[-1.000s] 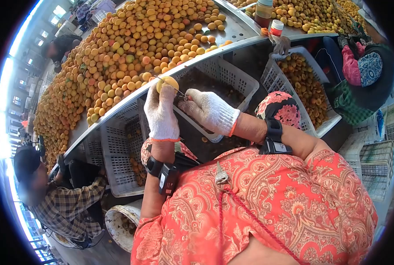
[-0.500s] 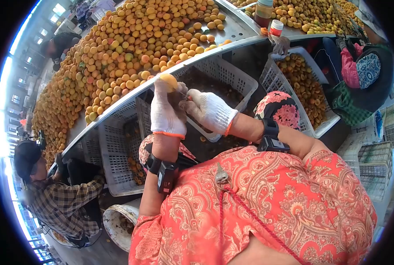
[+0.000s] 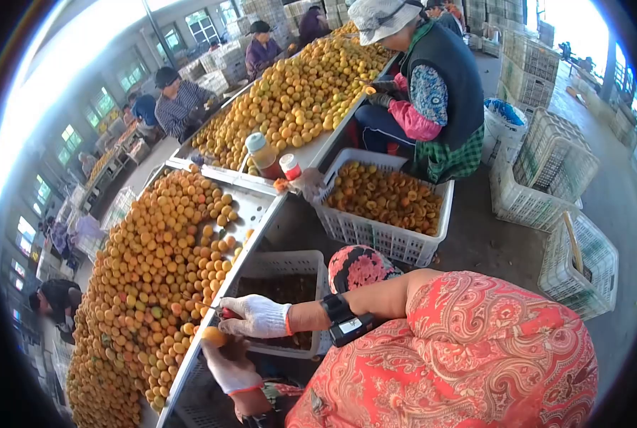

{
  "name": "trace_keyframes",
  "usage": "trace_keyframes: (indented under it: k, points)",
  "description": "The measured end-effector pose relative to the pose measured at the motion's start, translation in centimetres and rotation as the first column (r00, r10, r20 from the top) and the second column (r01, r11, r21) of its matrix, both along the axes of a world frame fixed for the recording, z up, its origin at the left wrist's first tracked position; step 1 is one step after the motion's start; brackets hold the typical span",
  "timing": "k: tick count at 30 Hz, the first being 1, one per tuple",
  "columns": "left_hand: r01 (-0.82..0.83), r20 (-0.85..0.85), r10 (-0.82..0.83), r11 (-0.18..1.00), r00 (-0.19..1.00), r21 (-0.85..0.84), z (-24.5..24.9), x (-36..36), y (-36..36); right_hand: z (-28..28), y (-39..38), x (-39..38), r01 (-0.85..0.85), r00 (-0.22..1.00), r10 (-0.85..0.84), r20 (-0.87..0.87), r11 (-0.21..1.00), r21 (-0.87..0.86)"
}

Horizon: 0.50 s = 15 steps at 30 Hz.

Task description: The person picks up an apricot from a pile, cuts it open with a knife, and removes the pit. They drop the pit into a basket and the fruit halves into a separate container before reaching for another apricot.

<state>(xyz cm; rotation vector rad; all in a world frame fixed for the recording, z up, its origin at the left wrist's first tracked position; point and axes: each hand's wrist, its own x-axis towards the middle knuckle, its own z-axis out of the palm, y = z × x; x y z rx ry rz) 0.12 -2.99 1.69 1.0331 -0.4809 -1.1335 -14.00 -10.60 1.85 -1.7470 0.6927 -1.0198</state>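
My left hand [image 3: 233, 369], in a white glove with orange trim, holds an apricot [image 3: 213, 336] at the edge of the sorting table. Just above it, my right hand [image 3: 260, 316], gloved the same way, is closed around a small red-handled tool [image 3: 228, 313]. A thin metal tip points left from that handle, too small to tell its exact shape. Beside the hands, a heap of whole apricots [image 3: 147, 285] covers the table. Under my right hand stands a white plastic crate [image 3: 317, 274] with dark contents.
A metal table rim [image 3: 251, 250] runs diagonally past my hands. To the right, a crate [image 3: 383, 242] holds split apricots beside a seated co-worker [image 3: 443, 85]. A jar [image 3: 263, 153] and a red bottle with a white cap [image 3: 290, 167] stand at the table corner. Stacked crates [image 3: 554, 157] stand farther right.
The view has swung to the right and up, so the hands appear lower left. My right hand with the tool now shows just above the apricot in my left hand.
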Motion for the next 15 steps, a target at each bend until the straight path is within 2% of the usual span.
trace_keyframes:
  k: [1,2,3,5,6,8,9,11,12,13,15]
  points:
    - [0.086,0.091,-0.084,0.996,0.992,-0.026,0.4,-1.1,0.1,0.1,-0.4,0.0,0.065,0.996,-0.07,-0.055,0.994,-0.084]
    - [0.163,0.321,-0.139,0.985,0.937,-0.051,0.1,-1.5,0.3,0.1,-0.5,0.2,0.058,0.997,-0.06,-0.04,0.997,-0.051]
    - [0.109,0.252,-0.082,0.99,0.964,-0.094,0.1,-2.4,0.2,0.0,-0.5,0.4,0.049,0.998,-0.049,-0.027,0.999,-0.017]
    - [0.146,0.546,-0.02,0.971,0.837,-0.189,1.3,-3.3,0.5,-0.2,-0.3,0.7,0.066,0.998,-0.066,-0.002,0.998,0.015]
    - [0.153,0.547,-0.022,0.969,0.837,-0.195,1.7,-3.2,0.5,0.2,-0.4,0.5,0.049,0.999,-0.048,-0.009,0.998,0.034]
    - [0.174,0.419,-0.17,0.984,0.892,0.031,2.3,-2.4,0.5,0.9,-0.4,0.5,0.03,0.999,-0.03,-0.013,0.998,0.054]
    - [0.176,0.421,-0.171,0.984,0.891,0.029,1.6,-2.1,-0.1,1.1,-0.6,0.7,0.05,0.998,-0.048,-0.042,0.997,0.059]
    - [0.163,0.596,-0.052,0.978,0.801,-0.134,-0.5,-1.7,-1.5,1.9,-0.6,0.9,0.067,0.995,-0.063,-0.072,0.996,0.061]
    - [0.174,0.522,-0.05,0.966,0.852,-0.191,0.4,-2.7,-1.2,2.6,-0.4,0.8,0.125,0.987,-0.113,-0.116,0.987,0.102]
    - [0.172,0.52,-0.047,0.966,0.853,-0.194,0.6,-2.8,-1.5,3.0,-0.4,0.8,0.184,0.974,-0.161,-0.162,0.973,0.14]
    - [0.215,0.391,-0.153,0.97,0.907,-0.118,0.7,-2.9,-1.9,2.2,-0.9,1.6,0.231,0.971,-0.216,-0.104,0.958,0.168]
